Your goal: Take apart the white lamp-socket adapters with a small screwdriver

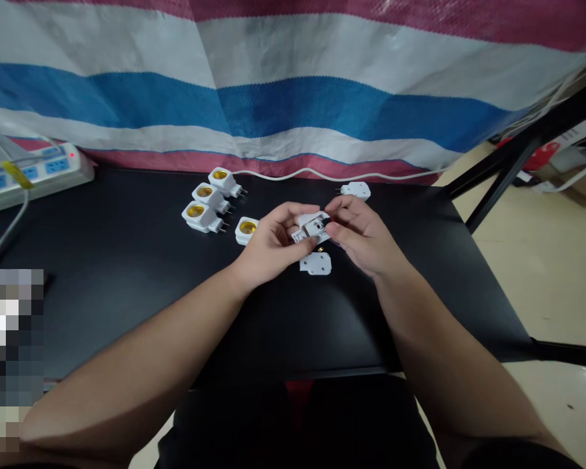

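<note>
My left hand [273,238] is closed around an open white lamp-socket plug housing [312,228], its inside facing up with small metal parts showing. At the housing's right end, my right hand [359,231] pinches a small black part [326,221] between thumb and fingers. Just below the housing, a tiny brass-coloured piece [321,249] lies near a flat white cover [316,264] with holes. A white lamp socket [245,231] with a gold-coloured inside sits beside my left hand, partly hidden by it. Beyond my right hand lies another white plug piece [357,190] with pins.
Three white plug-in lamp sockets [204,195] stand in a row on the black table [127,260], pins pointing right. A power strip [53,170] with cables is at the left. A white cable [307,172] runs along the back, before a striped sheet [293,104].
</note>
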Available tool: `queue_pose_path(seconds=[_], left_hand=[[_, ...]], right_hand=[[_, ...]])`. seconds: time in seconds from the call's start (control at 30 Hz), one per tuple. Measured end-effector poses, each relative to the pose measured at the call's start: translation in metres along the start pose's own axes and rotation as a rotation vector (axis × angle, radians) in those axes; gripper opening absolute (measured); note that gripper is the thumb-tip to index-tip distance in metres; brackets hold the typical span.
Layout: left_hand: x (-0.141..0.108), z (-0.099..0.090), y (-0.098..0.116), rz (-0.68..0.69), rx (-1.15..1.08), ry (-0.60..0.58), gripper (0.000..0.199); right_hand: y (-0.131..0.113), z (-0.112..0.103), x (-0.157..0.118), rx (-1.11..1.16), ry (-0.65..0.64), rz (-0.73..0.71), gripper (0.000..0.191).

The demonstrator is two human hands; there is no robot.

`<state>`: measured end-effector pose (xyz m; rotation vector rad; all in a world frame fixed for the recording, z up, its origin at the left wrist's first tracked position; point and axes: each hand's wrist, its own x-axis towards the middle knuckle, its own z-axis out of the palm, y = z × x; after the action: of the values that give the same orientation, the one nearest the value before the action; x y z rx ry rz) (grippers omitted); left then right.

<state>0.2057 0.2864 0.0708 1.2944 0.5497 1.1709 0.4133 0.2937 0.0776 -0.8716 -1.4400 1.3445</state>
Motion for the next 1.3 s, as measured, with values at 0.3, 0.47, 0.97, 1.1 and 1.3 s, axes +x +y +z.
queue_pose_path(seconds=[0.3, 0.47, 0.97, 1.1, 1.3], left_hand=[[0.006, -0.002, 0.001, 0.022, 0.117, 0.158, 0.041], [0.008, -0.006, 0.013, 0.018, 0.183, 0.155, 0.042], [0.008, -0.013, 0.027, -0.104, 0.149, 0.271, 0.031], [0.005, -0.014, 0.023, -0.158, 0.131, 0.167, 0.039], [-0.001, -0.017, 0.002, -0.238, 0.201, -0.038, 0.052]], right_hand=[[-0.001, 0.003, 0.006, 0.011, 0.157, -0.016, 0.054], [-0.009, -0.003, 0.003, -0.190, 0.179, -0.017, 0.044], [-0.033, -0.019, -0.011, -0.857, -0.392, -0.001, 0.029], [-0.046, -0.038, -0.013, -0.531, -0.329, -0.076, 0.037], [-0.034, -0.028, -0.010, -0.725, -0.080, -0.315, 0.040]])
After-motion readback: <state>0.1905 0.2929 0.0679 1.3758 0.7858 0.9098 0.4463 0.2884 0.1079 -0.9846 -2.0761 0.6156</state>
